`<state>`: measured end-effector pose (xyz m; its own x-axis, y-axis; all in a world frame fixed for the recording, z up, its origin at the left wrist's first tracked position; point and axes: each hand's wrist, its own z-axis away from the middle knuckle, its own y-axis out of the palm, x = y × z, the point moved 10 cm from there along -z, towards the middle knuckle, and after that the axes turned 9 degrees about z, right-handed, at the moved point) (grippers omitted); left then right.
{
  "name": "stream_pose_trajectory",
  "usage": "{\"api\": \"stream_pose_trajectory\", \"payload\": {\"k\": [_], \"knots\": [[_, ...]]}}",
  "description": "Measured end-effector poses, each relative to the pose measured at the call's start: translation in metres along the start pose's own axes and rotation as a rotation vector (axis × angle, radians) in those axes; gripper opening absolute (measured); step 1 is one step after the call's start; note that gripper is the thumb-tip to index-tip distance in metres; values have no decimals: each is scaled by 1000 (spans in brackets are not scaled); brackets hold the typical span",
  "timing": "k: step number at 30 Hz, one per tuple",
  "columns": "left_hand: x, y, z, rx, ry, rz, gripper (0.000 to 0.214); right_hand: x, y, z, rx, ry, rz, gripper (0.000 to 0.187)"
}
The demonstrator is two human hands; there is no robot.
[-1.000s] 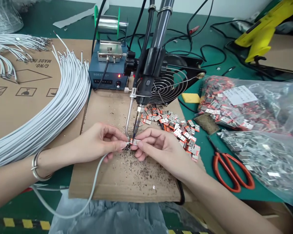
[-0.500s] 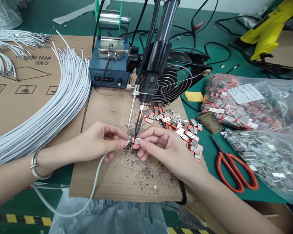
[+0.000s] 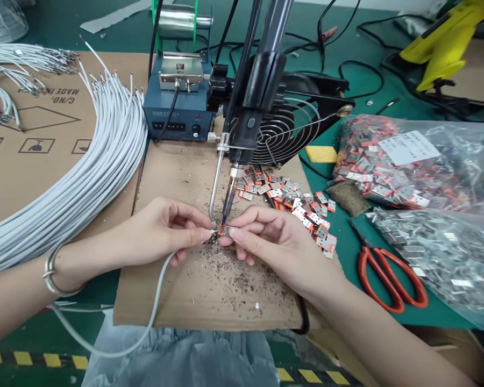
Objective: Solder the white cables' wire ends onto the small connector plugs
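My left hand (image 3: 171,228) pinches the end of a white cable (image 3: 158,293), whose length loops down past the cardboard's front edge. Between the fingertips of my right hand (image 3: 266,236) is a small USB connector (image 3: 228,228) with an orange part, mostly covered by the fingers. The cable end and the connector meet under the tip of a mounted soldering iron (image 3: 228,201). A thin metal solder feed tube (image 3: 216,188) comes down beside the tip. Whether the tip touches the connector, I cannot tell.
Loose USB connectors (image 3: 306,212) are heaped right of the iron, before a fan (image 3: 282,131). A blue solder feeder (image 3: 177,102) stands behind. White cables (image 3: 105,156) lie bundled at left. Red-handled scissors (image 3: 391,279) and bags of connectors (image 3: 387,161) and metal parts (image 3: 431,258) lie at right.
My right hand has tilted the USB connector, so its flat face shows less. Both hands stay at the iron's tip. The whole view has shifted slightly.
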<state>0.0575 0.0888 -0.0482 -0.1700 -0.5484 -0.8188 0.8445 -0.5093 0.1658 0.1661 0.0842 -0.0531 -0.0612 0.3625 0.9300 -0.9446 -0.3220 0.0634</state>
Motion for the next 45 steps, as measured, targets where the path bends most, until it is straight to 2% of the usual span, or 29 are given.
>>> {"api": "stream_pose_trajectory", "payload": {"k": [19, 29, 39, 45], "knots": [[1, -1, -2, 10, 17, -4, 11, 5, 0, 0, 16, -56, -50, 13], [1, -2, -1, -25, -29, -3, 7, 6, 2, 0, 16, -54, -10, 19], [5, -4, -3, -42, -30, -15, 8, 7, 2, -1, 7, -56, 15, 13], [4, -4, -1, -38, -13, -2, 8, 6, 1, -1, 6, -48, 30, 18]]}}
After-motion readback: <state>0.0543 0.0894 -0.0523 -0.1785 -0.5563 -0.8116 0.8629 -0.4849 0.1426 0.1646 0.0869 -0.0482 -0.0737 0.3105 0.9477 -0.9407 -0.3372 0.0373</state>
